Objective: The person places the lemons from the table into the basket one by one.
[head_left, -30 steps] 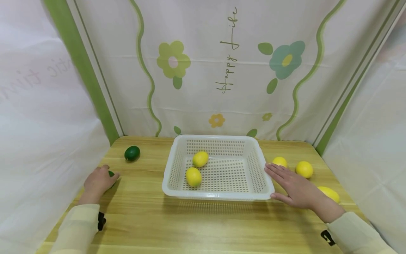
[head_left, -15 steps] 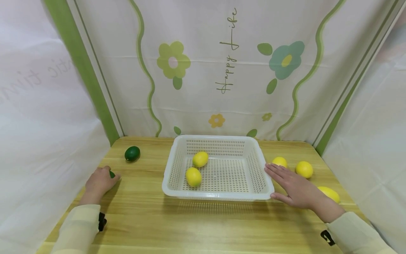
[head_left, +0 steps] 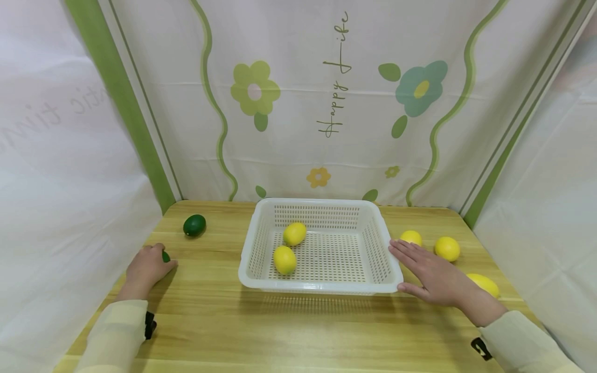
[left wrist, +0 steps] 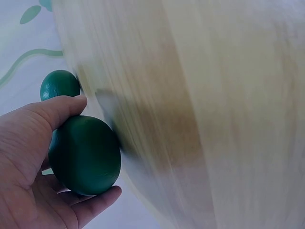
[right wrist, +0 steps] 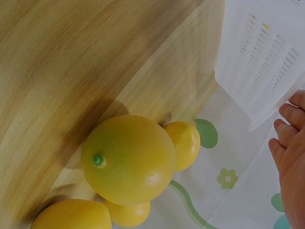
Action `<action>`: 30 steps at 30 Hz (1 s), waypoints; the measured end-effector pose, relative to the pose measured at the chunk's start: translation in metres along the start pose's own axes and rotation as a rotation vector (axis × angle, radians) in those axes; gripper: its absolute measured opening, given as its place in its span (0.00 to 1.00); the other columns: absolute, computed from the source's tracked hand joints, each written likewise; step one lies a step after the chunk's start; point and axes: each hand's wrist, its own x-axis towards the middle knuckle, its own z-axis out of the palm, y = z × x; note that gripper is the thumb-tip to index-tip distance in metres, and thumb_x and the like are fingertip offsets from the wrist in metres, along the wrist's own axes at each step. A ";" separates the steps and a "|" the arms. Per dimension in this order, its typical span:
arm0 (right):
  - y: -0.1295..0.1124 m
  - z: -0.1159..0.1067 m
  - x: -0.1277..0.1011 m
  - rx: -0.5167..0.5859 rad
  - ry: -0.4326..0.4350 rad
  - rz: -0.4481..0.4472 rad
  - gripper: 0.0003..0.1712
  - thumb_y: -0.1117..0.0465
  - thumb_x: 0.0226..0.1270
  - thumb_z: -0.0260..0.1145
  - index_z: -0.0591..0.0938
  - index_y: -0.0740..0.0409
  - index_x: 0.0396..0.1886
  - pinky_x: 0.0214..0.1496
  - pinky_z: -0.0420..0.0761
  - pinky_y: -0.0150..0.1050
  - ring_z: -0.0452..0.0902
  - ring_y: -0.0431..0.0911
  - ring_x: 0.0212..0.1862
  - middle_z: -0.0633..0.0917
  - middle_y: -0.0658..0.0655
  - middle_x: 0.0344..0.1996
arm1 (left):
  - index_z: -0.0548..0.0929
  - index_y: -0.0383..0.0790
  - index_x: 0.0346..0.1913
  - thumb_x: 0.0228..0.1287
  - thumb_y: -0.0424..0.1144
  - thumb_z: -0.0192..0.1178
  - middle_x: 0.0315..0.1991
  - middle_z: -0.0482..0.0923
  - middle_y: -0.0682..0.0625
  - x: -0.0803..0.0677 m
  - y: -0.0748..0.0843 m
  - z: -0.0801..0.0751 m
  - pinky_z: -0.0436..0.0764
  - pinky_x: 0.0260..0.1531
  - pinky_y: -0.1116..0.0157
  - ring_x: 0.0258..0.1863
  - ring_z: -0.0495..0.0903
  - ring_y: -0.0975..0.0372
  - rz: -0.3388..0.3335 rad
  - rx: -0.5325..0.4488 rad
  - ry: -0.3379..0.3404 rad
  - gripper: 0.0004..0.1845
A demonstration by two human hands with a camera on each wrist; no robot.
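Note:
My left hand (head_left: 146, 269) is at the left side of the table, its thumb and fingers curled round a dark green lime (left wrist: 86, 155). In the head view the hand hides most of that fruit. Beyond it lies a second green lime (head_left: 194, 225). A white perforated plastic basket (head_left: 322, 288) stands mid-table with two yellow lemons (head_left: 285, 260) inside, towards its left. Fairly straight fingers of my right hand (head_left: 434, 272) touch the basket's right rim. Nothing is held in this hand.
Right of the basket lie several lemons, among them a round one (head_left: 447, 249), one near the back (head_left: 411, 237) and one partly behind my right wrist (head_left: 485, 285). A printed curtain (head_left: 289, 145) hangs along the back edge of the wooden table (head_left: 280, 336).
My left hand has shifted very slightly to the right, its fingers still round the lime. The right hand, the basket and the lemons look unmoved.

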 end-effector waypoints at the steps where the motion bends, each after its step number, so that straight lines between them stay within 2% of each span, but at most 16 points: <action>1: 0.000 0.000 0.000 0.000 0.000 -0.001 0.46 0.40 0.66 0.63 0.64 0.68 0.71 0.75 0.41 0.33 0.63 0.59 0.68 0.67 0.66 0.69 | 0.69 0.16 0.56 0.60 0.44 0.66 0.49 0.67 0.18 0.000 0.000 0.000 0.76 0.41 0.38 0.46 0.71 0.29 0.006 0.002 0.005 0.34; 11: 0.000 0.000 0.001 -0.009 0.000 -0.007 0.46 0.40 0.65 0.64 0.64 0.68 0.71 0.75 0.41 0.33 0.63 0.59 0.68 0.67 0.66 0.68 | 0.70 0.16 0.53 0.57 0.38 0.66 0.47 0.69 0.19 0.000 0.001 0.001 0.76 0.39 0.38 0.44 0.72 0.30 0.055 0.007 0.030 0.30; 23: 0.001 0.000 0.000 -0.013 -0.004 -0.007 0.46 0.40 0.66 0.63 0.64 0.68 0.70 0.75 0.41 0.32 0.63 0.59 0.68 0.67 0.66 0.68 | 0.70 0.16 0.53 0.57 0.36 0.66 0.44 0.71 0.21 -0.002 0.003 -0.001 0.77 0.37 0.39 0.41 0.73 0.32 0.078 0.024 0.030 0.29; 30: 0.000 -0.001 0.001 -0.015 0.001 -0.012 0.46 0.40 0.66 0.63 0.64 0.68 0.71 0.75 0.42 0.33 0.63 0.59 0.68 0.67 0.66 0.69 | 0.71 0.17 0.53 0.56 0.36 0.67 0.44 0.71 0.22 -0.002 0.009 -0.005 0.76 0.39 0.39 0.41 0.74 0.33 0.124 0.027 0.059 0.29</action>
